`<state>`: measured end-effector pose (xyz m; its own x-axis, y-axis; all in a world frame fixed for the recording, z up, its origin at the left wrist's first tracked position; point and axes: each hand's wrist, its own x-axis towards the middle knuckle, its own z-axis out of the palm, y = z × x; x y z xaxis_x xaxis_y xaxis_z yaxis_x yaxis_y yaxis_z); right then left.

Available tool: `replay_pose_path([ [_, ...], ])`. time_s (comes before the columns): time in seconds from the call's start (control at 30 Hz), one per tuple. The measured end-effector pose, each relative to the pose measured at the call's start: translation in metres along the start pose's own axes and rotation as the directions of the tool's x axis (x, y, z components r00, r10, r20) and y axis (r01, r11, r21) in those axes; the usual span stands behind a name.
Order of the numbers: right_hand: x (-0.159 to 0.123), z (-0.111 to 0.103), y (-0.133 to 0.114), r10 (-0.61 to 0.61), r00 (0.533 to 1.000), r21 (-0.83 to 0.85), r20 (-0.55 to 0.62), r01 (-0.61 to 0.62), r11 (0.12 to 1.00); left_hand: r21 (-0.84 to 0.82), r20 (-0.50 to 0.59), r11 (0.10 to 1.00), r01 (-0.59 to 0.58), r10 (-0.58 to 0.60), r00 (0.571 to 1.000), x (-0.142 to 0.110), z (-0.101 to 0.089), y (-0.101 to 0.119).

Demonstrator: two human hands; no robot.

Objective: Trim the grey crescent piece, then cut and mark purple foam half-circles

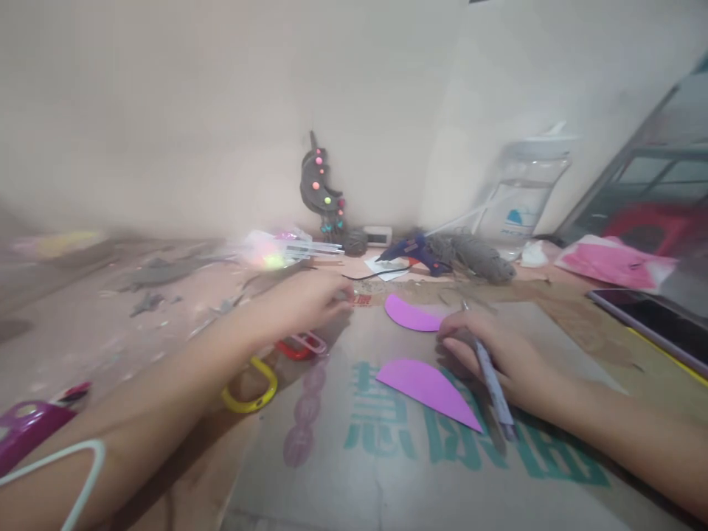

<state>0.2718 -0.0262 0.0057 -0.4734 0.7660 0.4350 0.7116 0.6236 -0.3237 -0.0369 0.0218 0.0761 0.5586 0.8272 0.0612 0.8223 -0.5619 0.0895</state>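
Note:
My right hand [490, 346] holds a pale, patterned pen [494, 387], which slants down toward me. Its curled fingertips meet the end of a purple crescent-shaped piece [410, 316]. A second purple piece [428, 391], like a half oval with a pointed end, lies on the printed cardboard [310, 487] just in front. My left hand [324, 296] is closed over the cardboard's far left part, blurred, and whatever its fingers hold is hidden. Under the left forearm are a yellow loop-shaped handle [264, 394] and a red loop [296, 350] with a pink one beside it.
A blue glue gun [412, 254] and a grey yarn skein [476, 257] lie at the back. A decorated grey crescent [321, 184] is against the wall. A plastic jar [523, 195], pink packet [616, 262] and phone [658, 321] stand right; grey scraps [158, 273] lie left.

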Motion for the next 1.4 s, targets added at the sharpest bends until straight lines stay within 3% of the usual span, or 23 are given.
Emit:
replay_pose_path([
  [0.13,0.0,-0.002,-0.002,0.122,0.992,-0.053,-0.032,-0.124,0.991,-0.001,-0.117,0.981,-0.196,0.194,0.974,0.008,0.036,0.02],
  [0.2,-0.001,-0.001,0.0,0.132,0.991,-0.053,-0.01,-0.132,0.99,-0.025,-0.157,0.979,-0.201,0.194,0.968,0.008,0.049,0.023],
  [0.3,-0.002,0.003,0.004,0.086,0.996,-0.047,0.025,-0.085,0.995,-0.047,-0.129,0.984,-0.173,0.165,0.978,0.009,0.059,0.023],
  [0.47,-0.002,0.009,0.009,0.012,0.995,0.035,0.1,-0.016,0.999,-0.05,-0.088,0.973,-0.224,0.219,0.972,0.011,0.059,0.022],
  [0.77,0.001,0.006,0.003,-0.038,0.972,0.148,0.234,0.003,0.989,-0.145,-0.169,0.978,-0.153,0.127,0.977,0.011,0.063,0.024],
  [0.93,-0.001,0.007,0.006,-0.081,0.965,0.168,0.249,0.039,0.985,-0.167,-0.19,0.974,-0.154,0.121,0.974,0.016,0.069,0.018],
  [1.4,-0.002,0.005,0.003,-0.057,0.951,0.155,0.304,0.01,0.988,-0.201,-0.229,0.96,-0.197,0.149,0.962,0.013,0.069,0.02],
])
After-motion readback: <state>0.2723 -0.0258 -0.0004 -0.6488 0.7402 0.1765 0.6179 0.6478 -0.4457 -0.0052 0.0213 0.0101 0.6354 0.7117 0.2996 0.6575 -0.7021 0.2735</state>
